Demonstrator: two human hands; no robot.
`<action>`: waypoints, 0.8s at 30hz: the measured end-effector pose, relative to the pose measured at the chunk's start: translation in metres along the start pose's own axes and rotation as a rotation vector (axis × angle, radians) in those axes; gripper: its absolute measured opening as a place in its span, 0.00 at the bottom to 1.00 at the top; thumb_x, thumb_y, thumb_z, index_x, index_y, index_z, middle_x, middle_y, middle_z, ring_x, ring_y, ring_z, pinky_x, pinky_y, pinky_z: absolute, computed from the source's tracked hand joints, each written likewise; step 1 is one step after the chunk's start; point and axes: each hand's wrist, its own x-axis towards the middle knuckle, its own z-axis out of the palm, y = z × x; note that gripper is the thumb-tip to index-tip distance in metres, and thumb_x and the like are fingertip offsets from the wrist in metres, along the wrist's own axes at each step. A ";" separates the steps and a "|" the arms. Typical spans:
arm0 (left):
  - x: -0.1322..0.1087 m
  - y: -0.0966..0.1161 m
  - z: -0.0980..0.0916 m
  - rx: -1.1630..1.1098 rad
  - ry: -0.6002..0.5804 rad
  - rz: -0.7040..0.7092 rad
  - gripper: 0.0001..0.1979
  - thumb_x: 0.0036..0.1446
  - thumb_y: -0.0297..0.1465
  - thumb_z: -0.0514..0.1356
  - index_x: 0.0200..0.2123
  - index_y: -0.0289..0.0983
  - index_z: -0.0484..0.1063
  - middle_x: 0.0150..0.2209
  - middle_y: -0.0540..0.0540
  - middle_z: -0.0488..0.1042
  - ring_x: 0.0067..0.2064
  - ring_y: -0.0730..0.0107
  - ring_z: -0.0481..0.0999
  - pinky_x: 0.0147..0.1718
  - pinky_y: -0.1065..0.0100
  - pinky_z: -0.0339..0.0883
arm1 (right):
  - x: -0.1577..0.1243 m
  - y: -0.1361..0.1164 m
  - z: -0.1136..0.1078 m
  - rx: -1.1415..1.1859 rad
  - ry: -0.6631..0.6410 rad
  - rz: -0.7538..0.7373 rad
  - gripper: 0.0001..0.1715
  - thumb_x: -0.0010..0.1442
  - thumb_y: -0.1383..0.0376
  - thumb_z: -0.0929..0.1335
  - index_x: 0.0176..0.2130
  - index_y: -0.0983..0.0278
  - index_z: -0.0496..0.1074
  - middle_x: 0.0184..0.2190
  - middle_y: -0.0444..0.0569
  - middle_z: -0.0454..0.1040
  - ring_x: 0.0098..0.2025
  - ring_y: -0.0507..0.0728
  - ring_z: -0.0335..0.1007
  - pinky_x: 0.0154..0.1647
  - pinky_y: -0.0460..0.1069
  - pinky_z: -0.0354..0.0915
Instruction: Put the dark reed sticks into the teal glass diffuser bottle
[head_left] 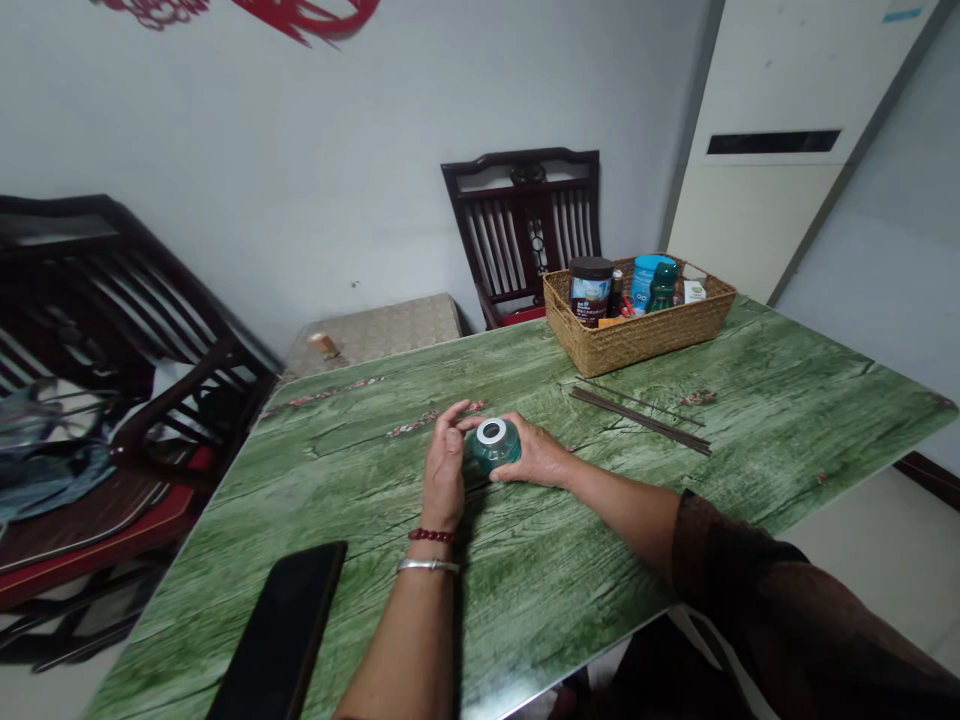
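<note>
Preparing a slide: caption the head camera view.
Left hand and right hand hold a teal jar on a green wood-grain table, near a wicker basket.

On my feed, a green wood-patterned tabletop [540, 565] fills the lower middle, set at an angle to me. Taking its middle as my hub, a woven wicker basket [637, 338] sits at about 1 o'clock, near the far edge. Two bundles of long, thin dark sticks [641, 420] lie side by side around 2 to 3 o'clock. A black smartphone [281, 630] lies face up at about 7 o'clock, at the near edge. Close to the hub is a teal glass jar [495, 447] with a white rim; I can't tell whether it touches the top. Past the far left corner, a separate beige padded surface [382, 332] carries a small tan object [324, 345].
</note>
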 end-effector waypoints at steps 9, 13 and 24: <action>0.003 -0.012 0.001 0.031 -0.046 0.183 0.31 0.64 0.52 0.49 0.63 0.42 0.61 0.54 0.39 0.74 0.60 0.58 0.69 0.60 0.54 0.57 | 0.000 0.001 0.000 -0.017 -0.001 -0.009 0.45 0.41 0.62 0.79 0.55 0.62 0.62 0.48 0.49 0.74 0.49 0.60 0.72 0.48 0.53 0.65; 0.005 -0.013 -0.002 0.021 0.026 0.203 0.28 0.63 0.52 0.50 0.60 0.42 0.65 0.45 0.43 0.77 0.53 0.60 0.74 0.59 0.54 0.60 | 0.001 0.002 0.000 -0.007 -0.003 -0.011 0.45 0.41 0.61 0.79 0.55 0.63 0.62 0.47 0.49 0.74 0.49 0.60 0.72 0.48 0.53 0.65; 0.002 -0.010 -0.001 0.087 -0.057 0.176 0.31 0.64 0.51 0.48 0.64 0.40 0.59 0.48 0.40 0.76 0.57 0.57 0.72 0.61 0.51 0.58 | 0.001 0.001 0.000 -0.015 -0.007 -0.008 0.45 0.40 0.62 0.79 0.55 0.62 0.62 0.48 0.50 0.74 0.49 0.61 0.72 0.48 0.53 0.65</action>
